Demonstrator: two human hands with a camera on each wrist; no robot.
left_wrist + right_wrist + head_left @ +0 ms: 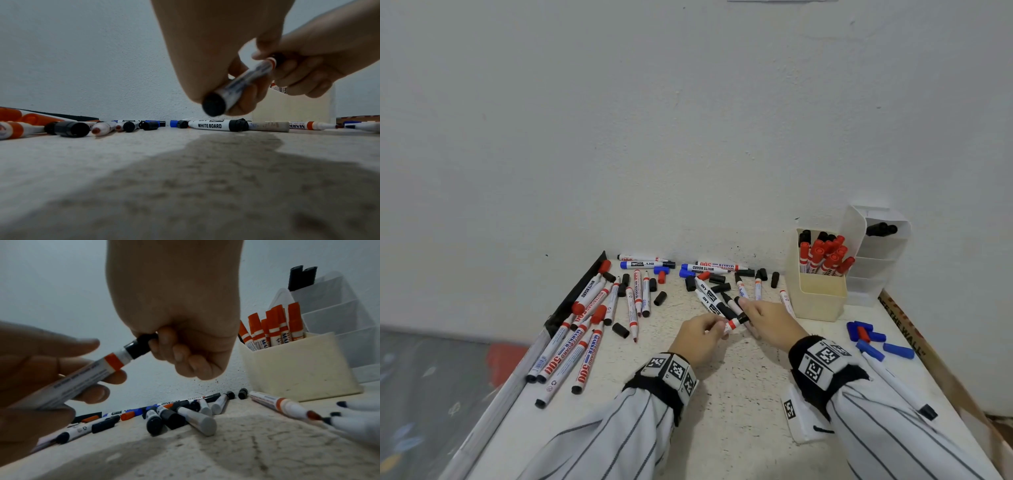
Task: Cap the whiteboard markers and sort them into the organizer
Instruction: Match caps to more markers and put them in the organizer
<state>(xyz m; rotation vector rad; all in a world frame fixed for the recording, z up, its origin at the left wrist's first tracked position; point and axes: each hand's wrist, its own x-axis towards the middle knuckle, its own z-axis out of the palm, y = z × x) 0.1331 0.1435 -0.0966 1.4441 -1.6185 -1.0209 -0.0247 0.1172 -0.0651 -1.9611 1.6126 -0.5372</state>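
Both hands grip one marker (734, 323): left (700, 337) barrel, right (770, 322) black cap (141, 344).

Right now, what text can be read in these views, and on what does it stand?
"WHITE BOARD": black-capped marker on the table.
"WHITEBOARD MARKER 500": red markers at left.
"THE WALL": cardboard edge at right.
Held marker: print too blurred.
Markers in the cream cup: "MA", cut off.
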